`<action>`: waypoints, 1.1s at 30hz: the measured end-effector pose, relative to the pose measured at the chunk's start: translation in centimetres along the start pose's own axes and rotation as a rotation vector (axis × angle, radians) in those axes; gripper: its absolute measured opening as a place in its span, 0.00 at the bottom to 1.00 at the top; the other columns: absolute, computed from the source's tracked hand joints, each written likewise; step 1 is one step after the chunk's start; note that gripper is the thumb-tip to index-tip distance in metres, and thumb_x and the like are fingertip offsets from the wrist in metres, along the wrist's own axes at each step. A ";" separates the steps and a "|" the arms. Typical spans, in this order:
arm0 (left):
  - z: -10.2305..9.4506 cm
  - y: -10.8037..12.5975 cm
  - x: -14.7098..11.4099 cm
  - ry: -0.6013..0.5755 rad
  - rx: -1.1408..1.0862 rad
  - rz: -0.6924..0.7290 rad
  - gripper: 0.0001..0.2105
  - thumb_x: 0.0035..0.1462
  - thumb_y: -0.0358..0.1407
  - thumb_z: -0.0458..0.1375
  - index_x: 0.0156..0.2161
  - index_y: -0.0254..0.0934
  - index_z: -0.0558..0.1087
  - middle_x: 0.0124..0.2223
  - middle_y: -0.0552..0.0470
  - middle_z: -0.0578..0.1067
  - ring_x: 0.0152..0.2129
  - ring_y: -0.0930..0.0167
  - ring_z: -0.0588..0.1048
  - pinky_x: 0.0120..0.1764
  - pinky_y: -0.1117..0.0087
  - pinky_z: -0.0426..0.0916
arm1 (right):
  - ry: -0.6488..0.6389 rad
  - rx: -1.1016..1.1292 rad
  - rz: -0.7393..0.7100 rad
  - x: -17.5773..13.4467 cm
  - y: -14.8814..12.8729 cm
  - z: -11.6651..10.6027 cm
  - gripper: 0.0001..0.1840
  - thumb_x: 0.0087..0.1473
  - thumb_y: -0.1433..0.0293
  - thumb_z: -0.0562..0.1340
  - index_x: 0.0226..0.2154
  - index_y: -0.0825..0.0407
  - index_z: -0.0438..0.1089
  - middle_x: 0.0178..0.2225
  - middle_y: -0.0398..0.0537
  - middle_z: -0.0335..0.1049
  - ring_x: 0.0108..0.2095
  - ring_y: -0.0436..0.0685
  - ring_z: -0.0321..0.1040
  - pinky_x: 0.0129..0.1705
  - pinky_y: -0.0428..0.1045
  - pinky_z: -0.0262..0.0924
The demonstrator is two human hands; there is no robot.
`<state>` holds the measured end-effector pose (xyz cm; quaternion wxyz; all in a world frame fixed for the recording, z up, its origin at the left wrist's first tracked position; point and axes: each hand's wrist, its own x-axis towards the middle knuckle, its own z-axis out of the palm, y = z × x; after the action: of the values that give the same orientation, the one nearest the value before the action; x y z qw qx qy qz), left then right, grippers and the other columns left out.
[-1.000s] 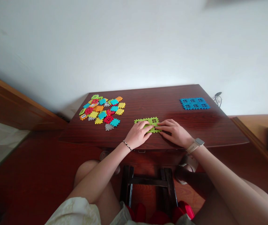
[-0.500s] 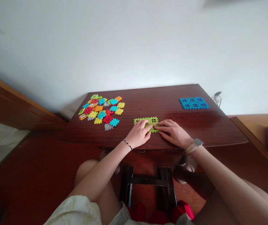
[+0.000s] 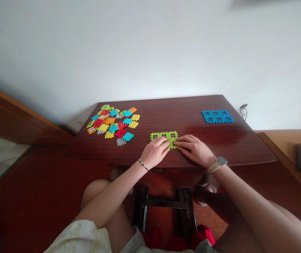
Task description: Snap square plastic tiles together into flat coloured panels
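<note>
A lime-green panel of interlocking window tiles [image 3: 172, 134] lies flat near the table's front edge. My left hand [image 3: 154, 151] covers its lower left part, with fingers bent over it and the thumb at its near edge; the tiles beneath are hidden. From the right, my right hand [image 3: 194, 149] rests its fingertips on the panel's right edge. Its fingers are stretched out and a little apart, the thumb lower down.
A loose pile of colourful toothed tiles [image 3: 113, 128] spreads over the left of the dark wooden table [image 3: 163, 114]. At the back right lies a blue window-tile panel [image 3: 217, 116]. Behind is a wall [image 3: 150, 52]; a black stool [image 3: 165, 203] stands below.
My left hand's fingers have shifted slightly down and flattened, uncovering more windows along the green panel's top row. My right hand has stayed nearly in place.
</note>
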<state>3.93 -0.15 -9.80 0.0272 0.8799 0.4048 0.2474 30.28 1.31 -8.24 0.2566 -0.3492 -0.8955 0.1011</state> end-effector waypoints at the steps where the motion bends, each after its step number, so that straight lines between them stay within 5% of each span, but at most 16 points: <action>1: 0.0 -0.1 0.0 0.003 -0.003 0.000 0.13 0.74 0.36 0.56 0.58 0.40 0.77 0.60 0.44 0.78 0.60 0.61 0.77 0.64 0.55 0.75 | -0.004 -0.001 -0.002 0.0 0.0 0.0 0.18 0.71 0.68 0.60 0.57 0.41 0.80 0.56 0.52 0.78 0.57 0.65 0.73 0.62 0.66 0.70; 33: -0.7 -2.6 0.2 -0.066 -0.057 0.171 0.15 0.75 0.34 0.56 0.59 0.42 0.81 0.66 0.44 0.76 0.65 0.64 0.75 0.66 0.58 0.74 | -0.083 -0.055 0.014 -0.1 0.1 0.2 0.29 0.73 0.66 0.57 0.73 0.39 0.63 0.66 0.55 0.69 0.64 0.69 0.65 0.65 0.70 0.65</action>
<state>1.91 1.59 -9.76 0.0446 0.9178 0.3199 0.2310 30.29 1.34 -8.53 0.2088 -0.3577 -0.9054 0.0927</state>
